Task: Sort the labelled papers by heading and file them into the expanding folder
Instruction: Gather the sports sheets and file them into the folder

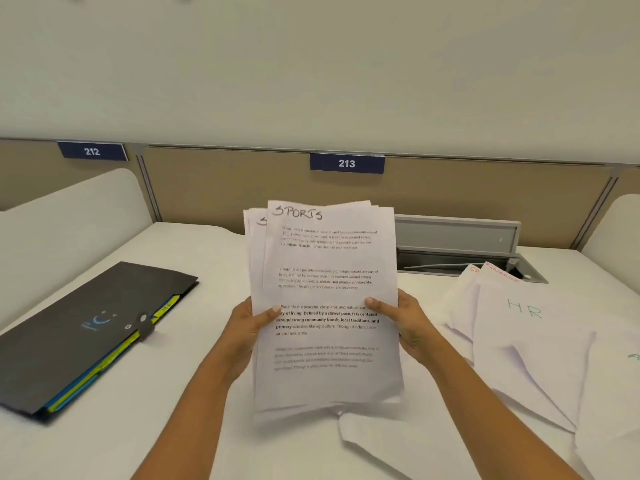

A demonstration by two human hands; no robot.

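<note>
1. The left hand (247, 329) gripped the left edge of the SPORTS stack (329, 265) about halfway up. Its thumb (273, 311) lay flat across the front sheet. Its fingers were behind the paper and out of view.
2. The right hand (407, 323) gripped the right edge at about the same height. Its thumb (375, 303) pressed the front sheet, and its fingers were likewise hidden behind.
3. Each hand was therefore clamped on the stack, with the paper pinched between thumb and fingers.
4. The stack stood nearly upright over the middle of the desk (194, 438). Its sheets were fanned slightly at the top left, where part of a second heading showed. Whether the lower edge touched the desk could not be determined.
5. The expanding folder (79, 334) lay flat at the left of the desk, well apart from both hands. Yellow and blue dividers showed along its near edge.
6. The loose papers (540, 372) lay overlapped at the right, near the right hand. The top sheet was headed HR in green, and red-lettered sheets lay behind it.
7. An open cable hatch (457, 237) sat behind the loose papers. A number plate (347, 163) reading 213 was on the partition (225, 188).
</note>
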